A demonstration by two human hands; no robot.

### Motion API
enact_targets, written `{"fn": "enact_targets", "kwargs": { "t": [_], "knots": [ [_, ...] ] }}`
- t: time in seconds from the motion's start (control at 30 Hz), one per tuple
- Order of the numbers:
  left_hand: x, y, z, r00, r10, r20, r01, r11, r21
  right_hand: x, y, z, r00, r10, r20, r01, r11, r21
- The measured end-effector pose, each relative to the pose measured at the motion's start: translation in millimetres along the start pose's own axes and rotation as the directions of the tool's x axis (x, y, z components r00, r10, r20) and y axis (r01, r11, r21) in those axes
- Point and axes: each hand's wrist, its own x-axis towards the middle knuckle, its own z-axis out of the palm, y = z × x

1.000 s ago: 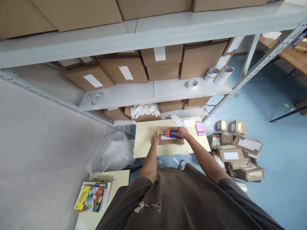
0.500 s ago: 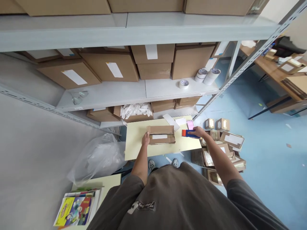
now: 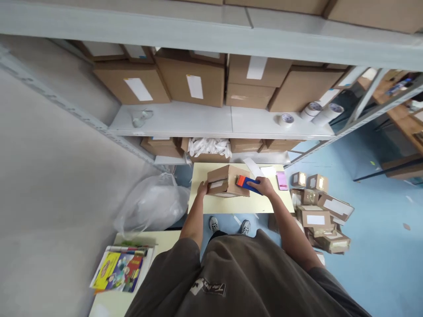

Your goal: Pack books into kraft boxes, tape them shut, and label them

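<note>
My left hand (image 3: 202,188) is closed on the left end of a small cardboard box (image 3: 217,176) with a white label. The box is on a pale yellow table (image 3: 264,206) and looks turned or tilted, with its right end facing my right hand. My right hand (image 3: 265,187) is wrapped round a flat blue handheld tool (image 3: 250,183) with an orange head; its exact kind is unclear. That orange head lies against or just over the box's right end. Behind it are a white paper strip (image 3: 253,167) and, further right, a pink phone-like object (image 3: 282,180).
A metal shelf (image 3: 185,127) with large cartons and white tape rolls (image 3: 286,120) stands beyond the table. Several parcels (image 3: 315,218) are piled on the floor at right. At left are a plastic bag (image 3: 152,204) and a side table with magazines (image 3: 117,269).
My right hand has brought the blue-and-orange tool left to the box. The box has turned in my left hand, from lying squarely to angled. The whole view has shifted.
</note>
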Motion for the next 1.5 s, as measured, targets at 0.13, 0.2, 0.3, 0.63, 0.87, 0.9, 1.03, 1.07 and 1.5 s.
{"fn": "enact_targets", "kwargs": {
  "t": [0.13,0.2,0.3,0.63,0.87,0.9,1.03,1.07,1.5],
  "knots": [
    [-16.8,12.0,-28.5,0.998,0.030,-0.047,-0.032,0.998,-0.057,7.5,-59.2,10.5,0.999,-0.036,0.039,0.040,0.993,-0.109],
    [-29.7,27.4,-38.4,0.988,0.157,-0.004,-0.155,0.977,-0.145,12.7,-87.7,12.4,0.997,-0.041,0.062,0.052,0.983,-0.174],
    [-49.3,57.3,-45.0,0.964,0.259,0.062,-0.243,0.951,-0.191,17.9,-124.8,15.5,0.996,-0.028,0.084,0.049,0.967,-0.251],
    [-72.5,119.1,-0.8,0.981,0.187,0.060,-0.188,0.982,0.022,11.3,-98.6,-4.9,0.995,0.010,0.098,0.009,0.980,-0.201],
    [-89.8,147.2,84.3,0.961,0.226,0.162,-0.227,0.974,-0.012,-10.8,-3.9,-43.3,0.996,0.079,0.028,-0.076,0.993,-0.095],
    [-92.8,150.6,97.7,0.954,0.233,0.188,-0.233,0.972,-0.024,-13.8,7.9,-49.1,0.996,0.088,0.019,-0.085,0.992,-0.093],
    [-101.3,163.6,140.2,0.944,0.239,0.230,-0.246,0.969,0.005,-24.0,48.9,-70.7,0.992,0.124,0.016,-0.122,0.990,-0.069],
    [-102.2,166.4,146.7,0.942,0.237,0.236,-0.249,0.968,0.023,-26.1,58.0,-75.6,0.992,0.126,0.023,-0.125,0.991,-0.051],
    [-103.4,148.6,144.7,0.915,0.328,0.234,-0.327,0.944,-0.044,-42.0,160.1,-120.3,0.997,0.057,0.059,-0.056,0.998,-0.030]
  ]
}}
